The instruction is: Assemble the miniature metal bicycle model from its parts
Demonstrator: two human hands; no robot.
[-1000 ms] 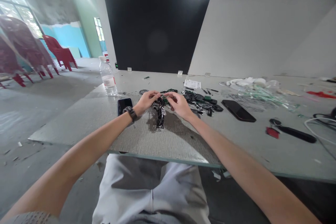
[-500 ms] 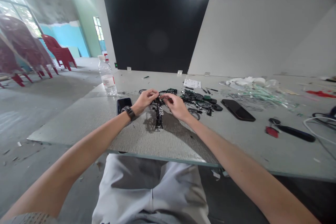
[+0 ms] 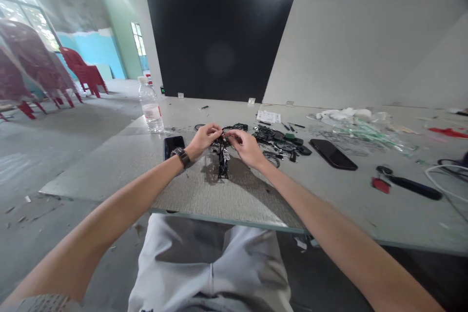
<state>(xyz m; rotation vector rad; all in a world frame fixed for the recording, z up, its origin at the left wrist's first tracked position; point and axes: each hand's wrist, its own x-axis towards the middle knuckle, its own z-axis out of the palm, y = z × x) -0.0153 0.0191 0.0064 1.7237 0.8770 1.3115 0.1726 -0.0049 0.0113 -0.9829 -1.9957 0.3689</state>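
Observation:
A small black model bicycle frame [image 3: 223, 162] stands upright on the grey table top [image 3: 340, 204], with its lower part in view below my hands. My left hand [image 3: 206, 139] and my right hand [image 3: 243, 148] meet above it, their fingertips pinching something small at its top. The pinched piece is mostly hidden by my fingers. Just right of my right hand lie loose black model parts [image 3: 278, 144], including small spoked wheels. A black phone [image 3: 173, 147] lies next to my left wrist, which wears a dark watch [image 3: 181, 157].
A larger black phone [image 3: 332, 154] lies right of the parts, with clear plastic sprues [image 3: 360, 131] behind it. A water bottle [image 3: 150, 109] stands at the back left. A black-handled tool [image 3: 413, 187] and a white cable [image 3: 446, 175] lie at right. The table's front edge passes beneath my forearms.
My hands have drawn slightly closer together over the top of the model. The model still stands in about the same place, and the view has shifted only a little.

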